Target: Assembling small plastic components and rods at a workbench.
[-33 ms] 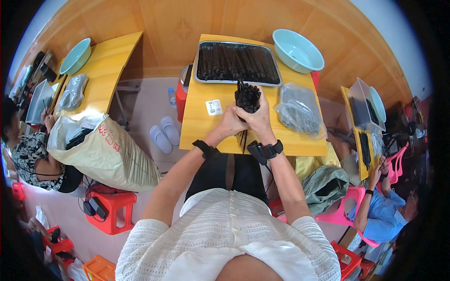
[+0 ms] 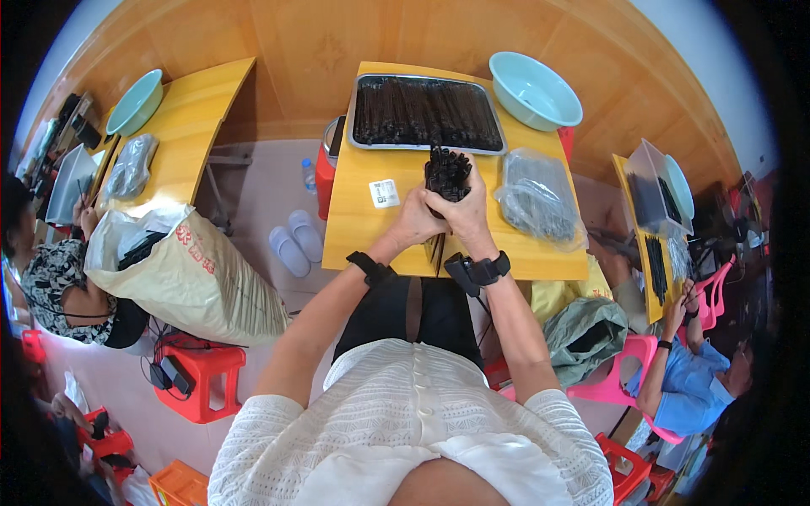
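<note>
A thick bundle of thin black strips (image 2: 447, 173) is held upright over the near part of my yellow table. Its knobbly, uneven top ends face up, while the thin lower ends poke out beneath my hands near the table's front edge. My left hand (image 2: 419, 216) is closed round the bundle from the left. From the right, my right hand (image 2: 467, 209) wraps it too, with the thumbs close together in front. Just beyond the bundle lies a metal tray (image 2: 430, 151) filled with rows of similar black strips (image 2: 426, 111).
A clear plastic bag of dark strips (image 2: 540, 198) lies to the right, below a light-blue basin (image 2: 536, 93). A white label (image 2: 385, 194) is on the table at left. A large woven sack (image 2: 202, 274) stands left; co-workers sit at both side tables.
</note>
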### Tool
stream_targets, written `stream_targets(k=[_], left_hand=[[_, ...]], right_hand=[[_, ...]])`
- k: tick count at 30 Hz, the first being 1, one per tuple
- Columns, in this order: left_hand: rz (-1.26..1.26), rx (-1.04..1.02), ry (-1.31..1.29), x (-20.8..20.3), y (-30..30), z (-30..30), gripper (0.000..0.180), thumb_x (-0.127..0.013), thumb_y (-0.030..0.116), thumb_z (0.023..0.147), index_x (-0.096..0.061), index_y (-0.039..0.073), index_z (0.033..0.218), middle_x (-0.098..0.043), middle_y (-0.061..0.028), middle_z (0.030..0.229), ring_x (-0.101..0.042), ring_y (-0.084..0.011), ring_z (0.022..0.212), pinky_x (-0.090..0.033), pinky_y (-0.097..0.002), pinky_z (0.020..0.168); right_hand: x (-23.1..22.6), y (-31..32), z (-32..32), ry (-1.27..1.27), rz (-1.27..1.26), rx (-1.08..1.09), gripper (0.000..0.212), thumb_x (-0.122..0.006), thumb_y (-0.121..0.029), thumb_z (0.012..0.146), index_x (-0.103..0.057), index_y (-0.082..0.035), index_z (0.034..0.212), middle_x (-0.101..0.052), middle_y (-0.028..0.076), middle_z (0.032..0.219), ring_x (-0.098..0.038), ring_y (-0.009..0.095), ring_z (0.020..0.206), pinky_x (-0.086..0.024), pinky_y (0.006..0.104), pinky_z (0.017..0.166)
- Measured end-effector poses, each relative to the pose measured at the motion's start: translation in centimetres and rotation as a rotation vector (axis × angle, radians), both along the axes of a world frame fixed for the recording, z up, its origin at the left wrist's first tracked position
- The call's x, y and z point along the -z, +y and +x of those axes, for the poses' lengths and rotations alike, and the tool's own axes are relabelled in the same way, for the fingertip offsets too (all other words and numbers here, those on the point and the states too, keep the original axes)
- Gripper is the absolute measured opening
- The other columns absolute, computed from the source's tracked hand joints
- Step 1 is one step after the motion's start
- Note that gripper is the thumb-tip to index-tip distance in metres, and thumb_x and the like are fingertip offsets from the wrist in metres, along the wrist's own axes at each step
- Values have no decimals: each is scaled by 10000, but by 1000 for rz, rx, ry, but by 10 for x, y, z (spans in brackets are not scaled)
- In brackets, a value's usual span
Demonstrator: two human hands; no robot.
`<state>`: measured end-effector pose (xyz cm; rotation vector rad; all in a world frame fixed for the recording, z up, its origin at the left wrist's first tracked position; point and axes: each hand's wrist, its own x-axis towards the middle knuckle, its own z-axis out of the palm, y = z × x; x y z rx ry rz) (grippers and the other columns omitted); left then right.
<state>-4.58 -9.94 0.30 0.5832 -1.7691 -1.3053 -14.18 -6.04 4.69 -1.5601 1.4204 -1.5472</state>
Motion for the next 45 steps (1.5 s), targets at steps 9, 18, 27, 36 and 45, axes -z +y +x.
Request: stream_targets(k=[9,18,27,36,45], left_hand=[[-336,-55,-56,-41,-4,13,418,-690,69,563,-546,4,950,-604,-151,868,-596,-316,807,-477,-340,715],[-897,17,-58,-4,-31,28,238,-602,-24,628,-515,17,845,-545,-116,849,-540,-310,847,-431,-398,857],[-932,196,-311,20,-44,32,257,-565,6,703,-526,30,956,-551,-121,1016,-509,-283,1022,-326,-437,985],[-992,264,-544,25,-57,37,347,-609,-2,643,-517,72,969,-472,-126,1026,-419,-301,1082,-325,-413,922],[-1152,-221,-873,4,-42,42,661,-699,35,545,-449,156,1145,-433,-86,1009,-430,-256,986,-336,-387,776]], right_hand=[[-45,27,-10,-78,-150,-238,501,-746,-14,593,-512,-27,1035,-565,76,1075,-530,151,1009,-415,290,893],[13,50,5,118,-176,-232,470,-699,30,623,-501,-41,1043,-511,123,1169,-345,312,1253,-265,383,1037],[54,53,0,356,-150,-149,482,-598,75,668,-448,-36,1112,-367,153,1252,-280,343,1269,-273,393,1033],[74,51,1,432,-40,-171,552,-447,166,639,-396,-18,1157,-306,186,1212,-298,383,1222,-292,397,1010],[74,50,8,565,39,-86,574,-470,158,639,-367,7,1183,-314,221,1226,-351,415,1170,-356,410,959]])
